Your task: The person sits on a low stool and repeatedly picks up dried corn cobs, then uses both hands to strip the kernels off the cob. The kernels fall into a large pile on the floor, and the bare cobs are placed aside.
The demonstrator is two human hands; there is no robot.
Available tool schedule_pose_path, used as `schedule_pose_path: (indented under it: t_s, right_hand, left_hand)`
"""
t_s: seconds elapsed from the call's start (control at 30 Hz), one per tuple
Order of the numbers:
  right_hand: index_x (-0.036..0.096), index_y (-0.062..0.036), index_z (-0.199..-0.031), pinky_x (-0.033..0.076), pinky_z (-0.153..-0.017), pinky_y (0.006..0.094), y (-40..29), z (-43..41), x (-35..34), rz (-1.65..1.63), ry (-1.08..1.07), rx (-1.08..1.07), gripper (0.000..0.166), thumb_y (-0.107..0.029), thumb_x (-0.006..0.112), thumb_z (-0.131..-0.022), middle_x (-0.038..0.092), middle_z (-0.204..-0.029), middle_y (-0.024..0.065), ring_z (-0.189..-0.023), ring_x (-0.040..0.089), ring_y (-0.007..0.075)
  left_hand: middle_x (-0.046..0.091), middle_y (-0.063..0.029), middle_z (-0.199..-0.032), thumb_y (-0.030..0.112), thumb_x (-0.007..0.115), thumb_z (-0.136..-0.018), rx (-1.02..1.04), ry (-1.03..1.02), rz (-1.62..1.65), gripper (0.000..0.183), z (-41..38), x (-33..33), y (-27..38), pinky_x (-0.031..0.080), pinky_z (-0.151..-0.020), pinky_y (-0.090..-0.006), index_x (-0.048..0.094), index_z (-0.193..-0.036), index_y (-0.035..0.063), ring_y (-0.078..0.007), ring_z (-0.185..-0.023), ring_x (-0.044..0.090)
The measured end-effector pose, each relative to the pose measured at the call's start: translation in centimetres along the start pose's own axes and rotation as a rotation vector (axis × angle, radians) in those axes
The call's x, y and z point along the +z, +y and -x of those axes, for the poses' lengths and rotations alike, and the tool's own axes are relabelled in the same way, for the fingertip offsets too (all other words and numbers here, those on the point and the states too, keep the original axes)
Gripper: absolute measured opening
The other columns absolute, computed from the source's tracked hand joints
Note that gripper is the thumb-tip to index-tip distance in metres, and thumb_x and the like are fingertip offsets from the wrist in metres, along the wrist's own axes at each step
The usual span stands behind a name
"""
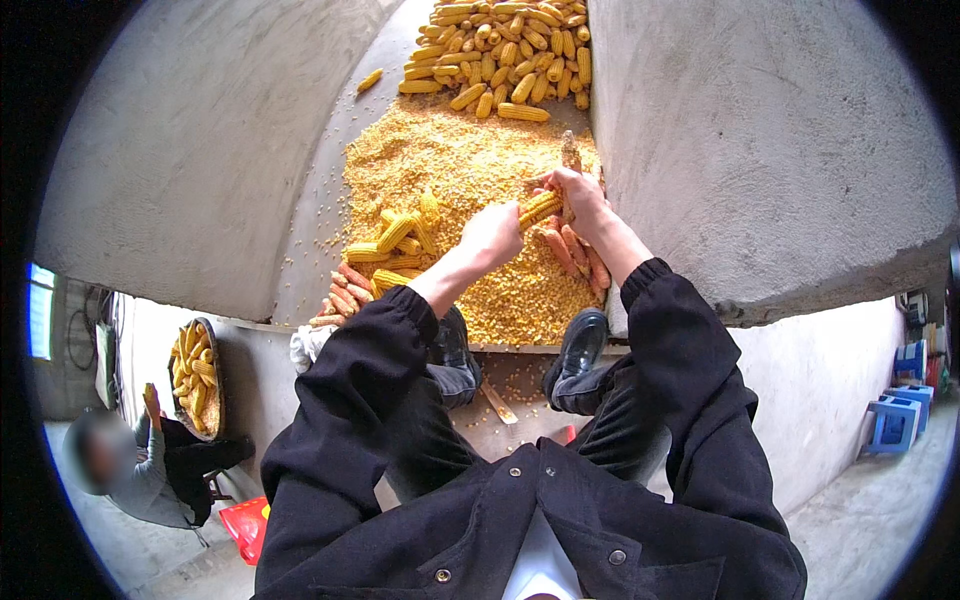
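Note:
My left hand (493, 234) grips one end of a yellow corn cob (540, 209). At its other end the cob meets a stripped, brownish cob (570, 154) that stands roughly upright in my right hand (581, 196). Both hands are over a wide spread of loose corn kernels (420, 161). Left of my left hand lies a small heap of yellow cobs (395, 232), with reddish bare cobs (349, 289) beside it. More reddish bare cobs (577, 251) lie just below my right hand. The fingers of my right hand are partly hidden.
A large pile of unshelled cobs (510, 52) lies at the back between concrete walls (750, 150). A white cloth or bag (304, 346) is at the lower left. Another person (154, 480) sits at far left by a basket of cobs (216, 375). Blue stools (892, 424) stand at far right.

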State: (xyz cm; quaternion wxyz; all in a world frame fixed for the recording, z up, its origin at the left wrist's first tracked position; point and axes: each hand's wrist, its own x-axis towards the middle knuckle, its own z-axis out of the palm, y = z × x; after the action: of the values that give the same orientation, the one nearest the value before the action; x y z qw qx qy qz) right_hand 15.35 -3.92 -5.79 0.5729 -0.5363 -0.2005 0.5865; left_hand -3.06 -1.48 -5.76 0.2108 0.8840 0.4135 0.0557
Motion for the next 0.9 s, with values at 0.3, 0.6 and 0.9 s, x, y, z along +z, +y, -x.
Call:
schedule_pose_path:
  t_s: [0.3,0.6,0.9]
  right_hand:
    - [0.06,-0.0034,-0.096,0.055,-0.082,0.0391,-0.3,-0.9,-2.0,-0.138,-0.131,0.124,0.017,-0.016,0.056,-0.086,0.063,-0.085,0.0093,-0.086,0.066,0.024]
    - [0.062,-0.0024,-0.107,0.055,-0.083,0.037,-1.4,0.1,-1.1,-0.283,-0.172,-0.033,0.025,-0.015,0.058,-0.086,0.065,-0.088,0.0076,-0.083,0.065,0.0221]
    - [0.061,-0.0067,-0.092,0.054,-0.07,0.0359,-1.6,-0.7,-2.5,-0.166,-0.059,0.061,0.013,-0.018,0.06,-0.086,0.057,-0.067,0.0016,-0.067,0.061,0.0179]
  left_hand:
    - [0.07,-0.0195,-0.088,0.014,0.06,-0.085,0.012,0.021,-0.177,0.021,0.2,-0.9,1.6,0.057,-0.071,-0.046,0.061,-0.104,0.0048,-0.0342,-0.086,0.07]
    - [0.067,-0.011,-0.084,0.016,0.066,-0.082,-0.113,-0.242,0.512,0.031,-0.5,-1.2,1.1,0.061,-0.054,-0.0388,0.06,-0.109,0.0012,-0.0199,-0.075,0.069]
    - [0.069,-0.0175,-0.083,0.011,0.053,-0.092,0.139,0.18,-0.244,0.007,0.1,-1.6,1.8,0.056,-0.064,-0.0463,0.058,-0.096,0.007,-0.0351,-0.078,0.071]
